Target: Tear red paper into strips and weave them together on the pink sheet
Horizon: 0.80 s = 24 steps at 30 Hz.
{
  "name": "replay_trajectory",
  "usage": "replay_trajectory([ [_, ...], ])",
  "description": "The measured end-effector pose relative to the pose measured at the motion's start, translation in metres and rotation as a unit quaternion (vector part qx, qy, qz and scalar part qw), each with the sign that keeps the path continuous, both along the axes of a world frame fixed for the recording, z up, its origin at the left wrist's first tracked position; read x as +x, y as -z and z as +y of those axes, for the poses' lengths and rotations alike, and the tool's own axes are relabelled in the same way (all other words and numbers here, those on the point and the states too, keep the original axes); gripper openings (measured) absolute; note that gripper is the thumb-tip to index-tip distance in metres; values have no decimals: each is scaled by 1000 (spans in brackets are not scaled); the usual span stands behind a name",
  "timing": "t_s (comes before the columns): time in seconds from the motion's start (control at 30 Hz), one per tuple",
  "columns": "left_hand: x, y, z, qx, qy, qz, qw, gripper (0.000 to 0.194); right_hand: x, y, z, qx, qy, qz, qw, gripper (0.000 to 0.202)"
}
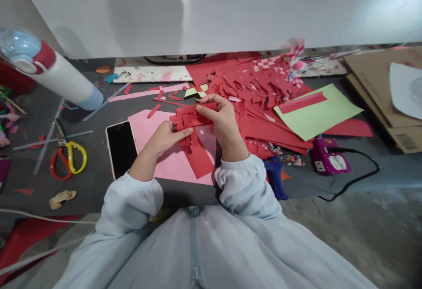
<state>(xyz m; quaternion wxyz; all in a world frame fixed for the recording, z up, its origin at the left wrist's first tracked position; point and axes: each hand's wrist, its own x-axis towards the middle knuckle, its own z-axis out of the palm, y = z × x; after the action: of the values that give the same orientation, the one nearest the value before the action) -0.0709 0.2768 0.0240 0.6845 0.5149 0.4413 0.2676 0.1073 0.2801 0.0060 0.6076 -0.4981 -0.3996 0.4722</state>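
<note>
Both hands hold a piece of woven red paper strips (pixel 188 117) above a pink sheet (pixel 171 164). My left hand (pixel 165 138) pinches its left side, thumb on top and fingertips hidden beneath. My right hand (pixel 223 119) grips the upper right part, its thumb pressing on a red strip near the index finger. A wider red strip (pixel 199 157) hangs down from the piece over the pink sheet. Just beyond the right fingertips lies a small light-green paper piece (pixel 196 91).
A heap of red paper pieces (pixel 257 89) spreads behind my right hand, with a green sheet (pixel 321 117) to its right. On the left are a phone (pixel 121 146), scissors (pixel 68 159) and a bottle (pixel 66 75). A blue glue gun (pixel 276 177) and purple box (pixel 329 157) lie right.
</note>
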Motion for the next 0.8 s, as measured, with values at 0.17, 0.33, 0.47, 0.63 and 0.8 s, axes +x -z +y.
replay_trajectory([
  [0.17,-1,0,0,15,15,0,1000,41,-2,-1,2,0,11,46,999,37],
  [0.33,-2,6,2,22,-26,-35,999,42,1,-2,2,-56,-44,36,997,43],
  [0.47,-3,10,4,23,-47,-55,997,42,3,-3,0,-81,-114,13,990,40],
  [0.63,-4,9,4,21,-39,-35,998,38,1,-2,0,-67,-85,15,994,37],
  [0.8,-2,5,3,-2,-43,-13,999,40,-2,0,-1,-54,-41,32,997,35],
])
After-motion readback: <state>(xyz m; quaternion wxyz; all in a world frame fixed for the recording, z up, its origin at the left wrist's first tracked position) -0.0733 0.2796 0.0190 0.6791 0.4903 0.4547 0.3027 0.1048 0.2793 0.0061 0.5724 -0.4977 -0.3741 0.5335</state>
